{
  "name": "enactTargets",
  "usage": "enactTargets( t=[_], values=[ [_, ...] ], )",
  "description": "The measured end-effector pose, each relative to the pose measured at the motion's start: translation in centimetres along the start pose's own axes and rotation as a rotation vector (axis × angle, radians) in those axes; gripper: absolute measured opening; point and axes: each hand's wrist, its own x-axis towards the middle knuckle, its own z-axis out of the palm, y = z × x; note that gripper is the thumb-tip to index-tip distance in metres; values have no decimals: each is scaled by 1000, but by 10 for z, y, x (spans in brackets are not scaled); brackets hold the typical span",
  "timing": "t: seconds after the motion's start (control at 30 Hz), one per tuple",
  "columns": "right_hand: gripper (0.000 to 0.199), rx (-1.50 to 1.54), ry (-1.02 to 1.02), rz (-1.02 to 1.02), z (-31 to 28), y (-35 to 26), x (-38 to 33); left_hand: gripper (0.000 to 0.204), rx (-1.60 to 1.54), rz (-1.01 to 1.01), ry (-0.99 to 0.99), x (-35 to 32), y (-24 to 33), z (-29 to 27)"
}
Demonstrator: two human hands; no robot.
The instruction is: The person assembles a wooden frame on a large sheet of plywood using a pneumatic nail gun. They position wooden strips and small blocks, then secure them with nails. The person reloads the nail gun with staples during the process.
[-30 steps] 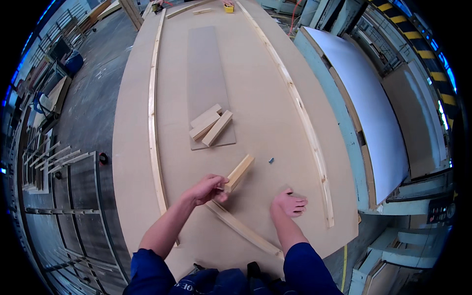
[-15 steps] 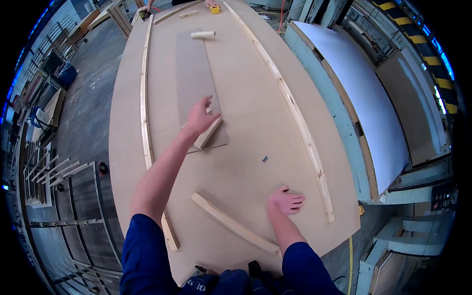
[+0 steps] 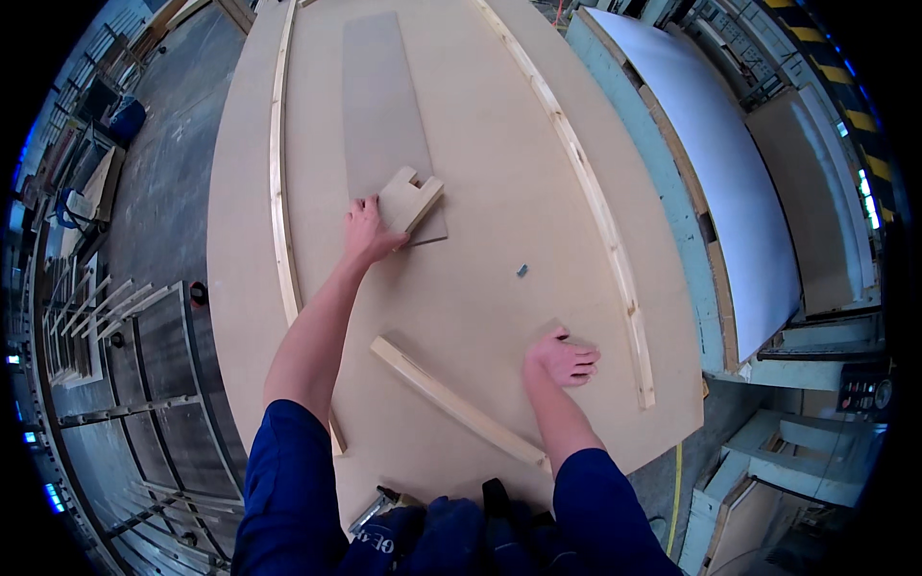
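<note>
Left batten: a long thin wooden strip runs along the left edge of the big board, curving with the fisheye, lying flat as an edge rail.
Left hand: the left hand reaches far forward, fingers spread loosely and laid against the near side of the small wooden blocks; it touches them rather than closing round them, seemingly to nudge or steady them.
Blocks: two or three short offcuts lie side by side, tilted, on the near end of a long grey strip of sheet that lies flat up the middle of the board.
Loose lath: a shorter wooden lath lies slantwise between the two forearms, free of both hands.
Small part: a tiny metal piece lies alone on the bare board.
Right hand: the right hand is pressed palm down, fingers splayed and empty, apparently bearing the person's weight during the forward lean.
Right batten: a second long strip lines the right edge.
</note>
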Motion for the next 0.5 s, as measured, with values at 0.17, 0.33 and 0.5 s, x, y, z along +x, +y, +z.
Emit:
enactTargets(
  t=[0.17, 0.33, 0.5],
  values=[
    [76, 49, -63, 13, -11, -4, 1, 102, -32, 39, -145, -20, 16, -8],
    [75, -40, -34, 61, -7, 0, 2, 96, -281, 110, -188, -66, 23, -16],
    [76, -75, -81, 131, -11, -1, 5, 85, -1340, -187, -381, -164, 10, -11]
  ],
)
